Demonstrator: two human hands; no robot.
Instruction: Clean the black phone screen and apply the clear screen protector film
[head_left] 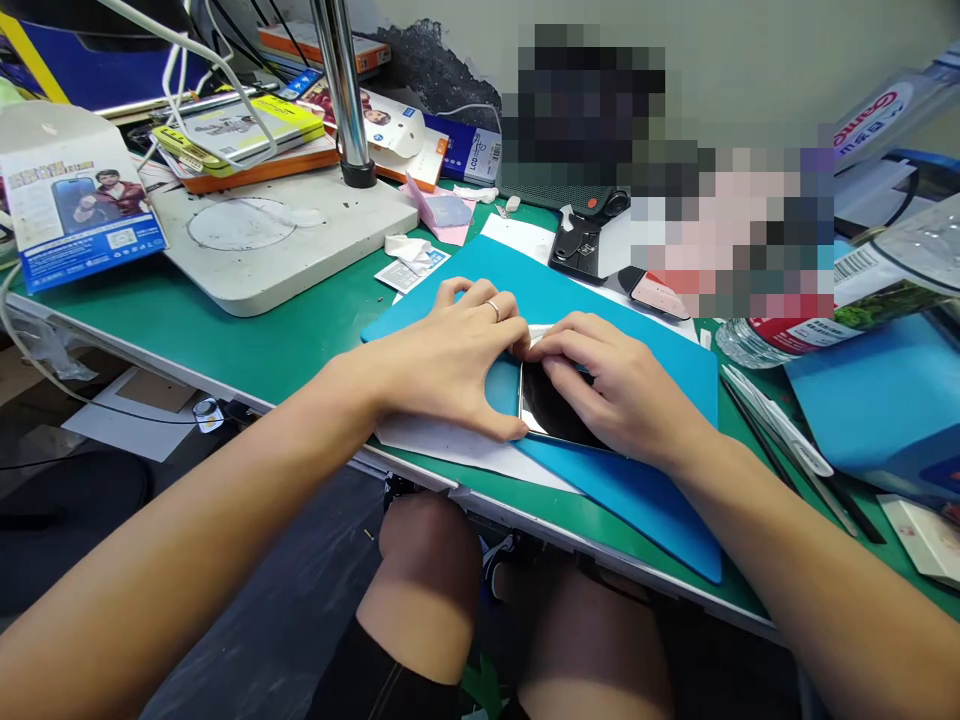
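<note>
A smartphone with a dark glossy screen lies on a blue mat. My left hand spans its left end, thumb at the near corner and bent fingers by the far corner, holding it steady. Over the screen, my right hand has its thumb and fingers pinched together near the far left corner. A small white piece, perhaps a wipe or film, shows at those fingertips. The two hands nearly touch there. Part of the phone is hidden under my right hand.
White paper pokes out under the mat. Tweezers and pen-like tools lie right, beside a plastic bottle. A black phone sits behind. A lamp base and boxes stand left. The back right is pixelated.
</note>
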